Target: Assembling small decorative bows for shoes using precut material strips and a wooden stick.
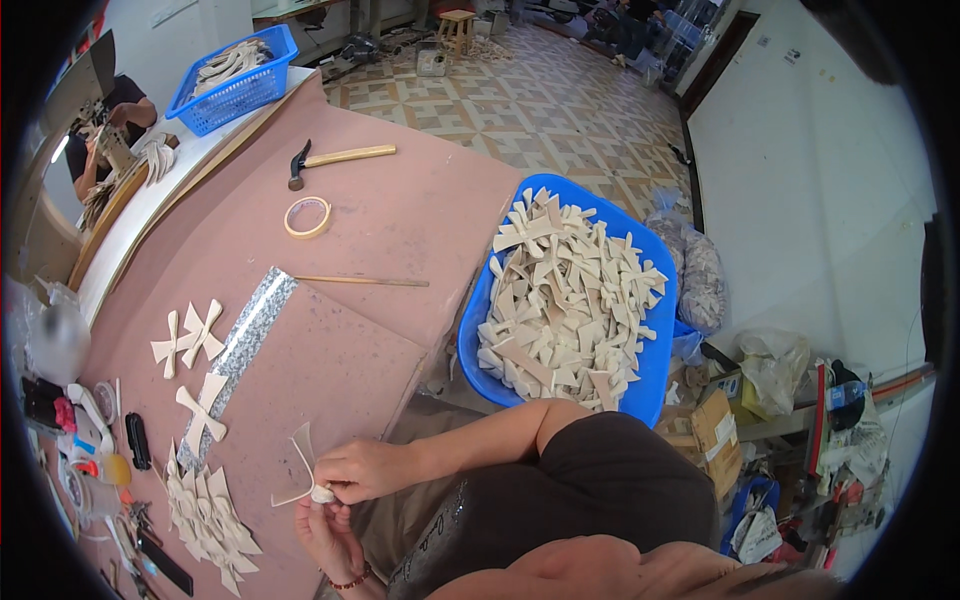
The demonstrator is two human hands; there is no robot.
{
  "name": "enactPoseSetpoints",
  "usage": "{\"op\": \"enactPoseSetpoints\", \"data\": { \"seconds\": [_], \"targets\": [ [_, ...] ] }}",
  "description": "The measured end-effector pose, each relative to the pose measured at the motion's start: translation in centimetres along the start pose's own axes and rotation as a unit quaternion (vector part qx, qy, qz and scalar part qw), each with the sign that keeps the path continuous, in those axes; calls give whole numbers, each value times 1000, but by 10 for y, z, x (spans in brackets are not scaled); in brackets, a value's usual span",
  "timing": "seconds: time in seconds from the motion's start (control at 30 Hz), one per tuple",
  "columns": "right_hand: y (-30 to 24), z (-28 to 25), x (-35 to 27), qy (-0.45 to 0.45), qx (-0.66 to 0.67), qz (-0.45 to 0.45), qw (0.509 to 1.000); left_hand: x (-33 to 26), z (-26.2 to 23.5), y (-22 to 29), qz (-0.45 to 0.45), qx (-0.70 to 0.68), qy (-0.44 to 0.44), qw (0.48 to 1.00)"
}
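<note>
My right hand and my left hand, which has a beaded bracelet at the wrist, meet at the near edge of the table. Between them they pinch a cream bow-shaped piece. Its thin tails stick out to the left, and a pale bunched part shows at the fingertips. Fingers hide the rest of it. Left of my hands lies a cluster of overlapping cream pieces. A single bow-shaped piece rests beyond it, partly over a speckled grey strip. Two more bow-shaped pieces lie farther off.
A blue tub heaped with cream pieces stands right of the table. On the table are a hammer, a tape roll and a thin stick. Small tools and a black phone-like slab crowd the left edge. A blue basket sits far left.
</note>
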State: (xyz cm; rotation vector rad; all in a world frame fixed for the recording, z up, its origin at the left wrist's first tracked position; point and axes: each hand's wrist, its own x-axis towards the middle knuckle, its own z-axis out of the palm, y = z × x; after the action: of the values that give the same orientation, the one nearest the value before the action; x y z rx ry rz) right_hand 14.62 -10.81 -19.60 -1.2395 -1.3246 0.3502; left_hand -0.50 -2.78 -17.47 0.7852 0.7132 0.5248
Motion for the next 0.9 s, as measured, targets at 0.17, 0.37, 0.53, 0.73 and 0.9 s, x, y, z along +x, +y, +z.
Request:
{"op": "enactPoseSetpoints", "data": {
  "seconds": [0.17, 0.37, 0.53, 0.73, 0.9],
  "targets": [
    [1, -5, -1, -8, 24, 13, 1000, 0, 5, -5, -6, 0, 17, 1000],
    [0, -8, -4, -43, 77, 96, 992, 0, -8, -2, -1, 96, 5, 995],
    [1, -3, -5, -77, 76, 124, 986, 3, -24, 4, -40, 149, -35, 987],
    [6, 5, -2, -49, 20, 96, 994, 9, -33, -10, 75, 275, -39, 958],
    [0, 1, 4, -118, 166, 258, 945, 16, -42, -3, 433, 643, -45, 630]
  ]
}}
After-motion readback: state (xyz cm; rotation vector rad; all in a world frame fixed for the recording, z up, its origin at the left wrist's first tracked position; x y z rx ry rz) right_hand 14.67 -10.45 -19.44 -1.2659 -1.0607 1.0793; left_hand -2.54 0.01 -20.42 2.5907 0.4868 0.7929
